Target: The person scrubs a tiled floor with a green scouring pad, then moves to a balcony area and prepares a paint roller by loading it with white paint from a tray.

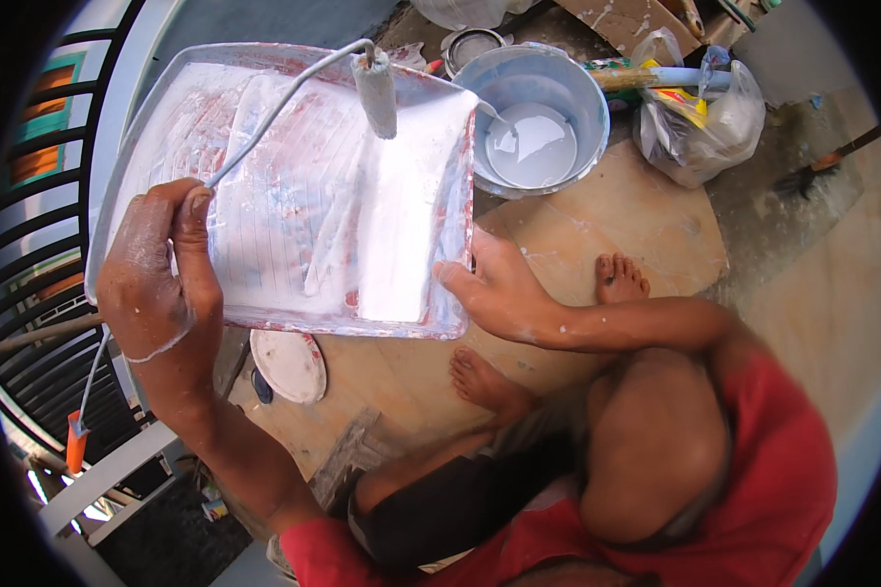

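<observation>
A paint roller's bent wire frame [289,98] is pinched between thumb and fingers of my left hand [162,259]. Its worn roller sleeve [375,96] rests over the tray's far right part. An orange handle [76,442] on a wire hangs below my left wrist and appears to belong to the same roller. My right hand [504,289] grips the right edge of the paint-smeared tray [347,328], thumb on the rim. White paint [401,225] pools along the tray's right side. From its far right corner, a white streak runs into the bucket [592,122], which holds white paint.
Behind the bucket lies an open can or lid [472,47]. A plastic bag [710,127] and a brush [812,171] are at the right. A round white lid [289,365] lies below the tray. Black railing [54,196] runs along the left; my feet are on the tiled floor.
</observation>
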A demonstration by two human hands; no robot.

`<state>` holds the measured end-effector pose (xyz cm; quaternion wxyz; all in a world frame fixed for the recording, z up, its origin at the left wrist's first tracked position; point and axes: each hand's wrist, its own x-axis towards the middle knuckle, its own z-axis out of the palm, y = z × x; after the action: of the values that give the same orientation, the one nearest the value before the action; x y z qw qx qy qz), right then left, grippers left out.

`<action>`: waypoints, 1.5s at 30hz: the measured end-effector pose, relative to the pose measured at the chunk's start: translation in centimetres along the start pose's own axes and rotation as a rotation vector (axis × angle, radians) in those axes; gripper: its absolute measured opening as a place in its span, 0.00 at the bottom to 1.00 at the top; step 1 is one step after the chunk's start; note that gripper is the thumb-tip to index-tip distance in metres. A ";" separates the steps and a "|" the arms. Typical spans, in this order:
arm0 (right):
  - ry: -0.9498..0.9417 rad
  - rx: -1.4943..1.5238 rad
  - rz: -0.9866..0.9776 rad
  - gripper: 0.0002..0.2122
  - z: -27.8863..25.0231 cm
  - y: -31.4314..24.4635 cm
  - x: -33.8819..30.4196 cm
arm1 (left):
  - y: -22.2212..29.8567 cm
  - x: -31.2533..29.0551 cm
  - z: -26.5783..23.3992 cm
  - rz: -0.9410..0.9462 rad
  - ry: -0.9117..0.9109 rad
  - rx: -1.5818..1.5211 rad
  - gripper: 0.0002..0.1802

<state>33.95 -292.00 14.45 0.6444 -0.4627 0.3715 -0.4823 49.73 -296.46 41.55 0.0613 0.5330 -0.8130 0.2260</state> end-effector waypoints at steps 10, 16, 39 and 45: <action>0.010 -0.460 -0.038 0.19 -3.9 -0.6 2.1 | -2.1 -4.3 7.4 -0.061 -0.095 -0.330 0.08; -0.114 -0.589 0.026 0.19 -4.8 -0.5 2.1 | -2.9 -6.2 11.2 -0.117 -0.399 -0.392 0.13; -0.302 -0.721 0.051 0.12 -2.4 2.6 1.9 | -8.4 -11.9 18.8 0.079 -0.361 -0.077 0.04; -0.280 -0.754 0.034 0.13 -1.8 3.6 2.3 | -5.6 -10.4 19.6 0.118 -0.352 -0.047 0.05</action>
<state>33.89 -294.27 10.44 0.4817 -0.7218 0.4385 -0.2338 61.96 -298.08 22.24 -0.0828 0.5142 -0.8461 0.1131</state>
